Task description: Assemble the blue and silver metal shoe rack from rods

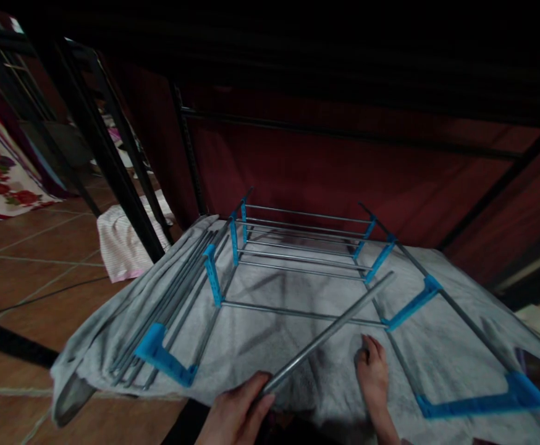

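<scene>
grey cloth (261, 346) beneath a ladder-like rack (298, 312) of metal and blue plastic

nearest, at the bottom edge, the left hand (235, 411) grasps one end of a loose metal tube (330, 330), thumb and fingers wrapped around it. the tube slants away to the right, and its far end overlaps the rack's lowest crossbar in the view. to its right, the right hand (372, 371) is at the cloth with its fingers bent; whether they have hold of anything cannot be told.

at the near end of the rack, a blue bracket (168, 361) juts out on the left and a longer-looking blue arm (464, 408) on the right, well apart from each other. alongside the left rails, a bundle of bare tubes (172, 296) lies nearly parallel on the cloth. farther up, more blue brackets join the paired side rails, and several thin rods (307, 214) span between them at the far end.

beyond the left side of the cloth are a tiled floor (33, 241) and a pale striped cloth (122, 241) by a dark post (96, 148). behind the rack hangs dark red fabric (344, 167), crossed by a dark horizontal bar. farther off on the left is a flower-patterned fabric (1, 179).
</scene>
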A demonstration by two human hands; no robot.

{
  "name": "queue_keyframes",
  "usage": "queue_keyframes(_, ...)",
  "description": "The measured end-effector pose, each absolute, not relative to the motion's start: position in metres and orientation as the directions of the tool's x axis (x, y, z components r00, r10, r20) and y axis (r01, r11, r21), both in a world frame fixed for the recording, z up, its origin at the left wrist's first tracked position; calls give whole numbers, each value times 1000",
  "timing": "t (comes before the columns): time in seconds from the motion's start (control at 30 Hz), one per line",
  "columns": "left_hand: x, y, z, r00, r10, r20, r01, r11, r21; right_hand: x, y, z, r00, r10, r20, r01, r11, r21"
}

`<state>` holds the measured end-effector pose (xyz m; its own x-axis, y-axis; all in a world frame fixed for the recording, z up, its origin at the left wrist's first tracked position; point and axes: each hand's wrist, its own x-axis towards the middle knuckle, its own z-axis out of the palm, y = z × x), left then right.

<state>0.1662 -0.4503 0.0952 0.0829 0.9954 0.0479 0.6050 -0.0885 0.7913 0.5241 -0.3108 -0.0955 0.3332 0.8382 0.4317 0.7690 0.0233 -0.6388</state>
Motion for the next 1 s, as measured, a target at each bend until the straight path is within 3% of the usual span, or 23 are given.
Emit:
queue_keyframes(0.17, 219, -394, 74, 241, 965, -106, 695, -96, 712, 525, -310, -98, 337, 828, 447, 769, 33, -639)
queue_keyframes(0.3, 251, -367, 65, 339, 933, -118, 743, -189, 642, 527, -308, -103, 337, 820, 462, 768, 44, -639)
queue_keyframes(0.83, 251, -305, 20, 533, 846, 20, 808, -516, 285, 533, -315, -98, 313, 858, 407, 777, 15, -630)
queue_keyframes(1.0, 237, -298, 6, 558, 824, 98, 804, -566, 183, 537, -316, -91, 360, 870, 338, 713, -23, -701)
